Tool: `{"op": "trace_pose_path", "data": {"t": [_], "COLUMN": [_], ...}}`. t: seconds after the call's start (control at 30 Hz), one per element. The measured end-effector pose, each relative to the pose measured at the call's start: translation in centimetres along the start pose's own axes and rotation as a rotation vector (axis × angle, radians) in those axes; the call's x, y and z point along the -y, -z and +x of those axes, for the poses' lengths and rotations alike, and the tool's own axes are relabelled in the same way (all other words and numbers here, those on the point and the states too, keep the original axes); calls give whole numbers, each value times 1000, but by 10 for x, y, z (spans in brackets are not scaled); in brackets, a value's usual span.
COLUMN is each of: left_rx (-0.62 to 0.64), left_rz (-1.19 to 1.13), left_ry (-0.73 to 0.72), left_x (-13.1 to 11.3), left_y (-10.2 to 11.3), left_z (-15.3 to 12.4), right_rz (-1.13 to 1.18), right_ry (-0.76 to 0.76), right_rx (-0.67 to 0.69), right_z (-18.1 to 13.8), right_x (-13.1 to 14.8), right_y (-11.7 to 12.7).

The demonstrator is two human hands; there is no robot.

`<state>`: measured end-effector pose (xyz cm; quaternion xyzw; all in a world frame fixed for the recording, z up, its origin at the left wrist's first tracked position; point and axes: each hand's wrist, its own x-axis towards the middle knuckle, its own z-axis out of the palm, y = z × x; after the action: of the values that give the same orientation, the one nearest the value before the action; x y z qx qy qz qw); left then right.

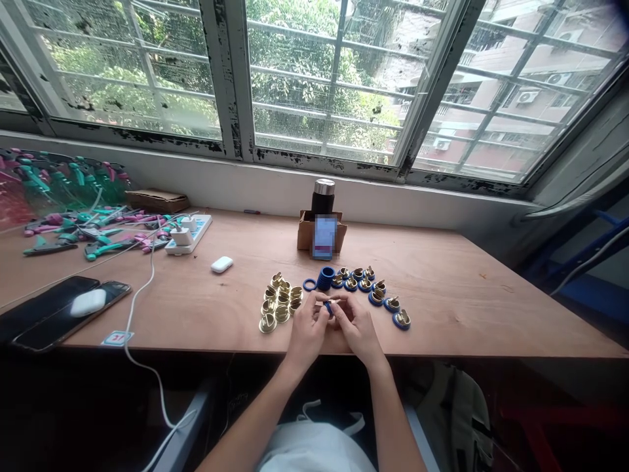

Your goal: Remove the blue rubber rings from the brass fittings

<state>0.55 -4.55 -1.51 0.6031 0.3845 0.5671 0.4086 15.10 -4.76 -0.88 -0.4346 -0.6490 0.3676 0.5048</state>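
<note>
My left hand (307, 331) and my right hand (356, 328) meet above the table's front edge. Between their fingertips they pinch a small brass fitting (330, 302) with a blue rubber ring (327, 308) at it. Just left of my hands lies a heap of bare brass fittings (281, 303). An arc of brass fittings with blue rings (364, 284) curves to the right of my hands. Beyond my fingers stands a stack of blue rings (325, 278), and one loose blue ring (309, 284) lies beside it.
The wooden table (442, 301) holds a power strip (189, 235), a white earbud case (222, 264), phones (63, 313) under another case, teal-and-pink plastic parts (83, 226), and a cardboard box (322, 235) with a dark flask (323, 198). A barred window (324, 82) runs behind the table.
</note>
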Motion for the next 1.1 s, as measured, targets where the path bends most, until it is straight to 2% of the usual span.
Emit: {"op": "trace_pose_path", "data": {"t": [0.23,0.5,0.7,1.1], "left_rx": [-21,13,83,62], "left_rz": [-1,11,70,81], "left_ry": [9,129,124,110], "left_x": [1,9,7,6], "left_y": [2,4,3,5], "left_z": [2,6,4,0], "right_rz": [-14,-86,-29,32], "right_ry": [53,104,92,74], "right_rx": [27,1,6,60], "right_z": [-1,0,-2,-3], "right_x": [1,0,-2,-6], "right_y": [1,1,3,4]}}
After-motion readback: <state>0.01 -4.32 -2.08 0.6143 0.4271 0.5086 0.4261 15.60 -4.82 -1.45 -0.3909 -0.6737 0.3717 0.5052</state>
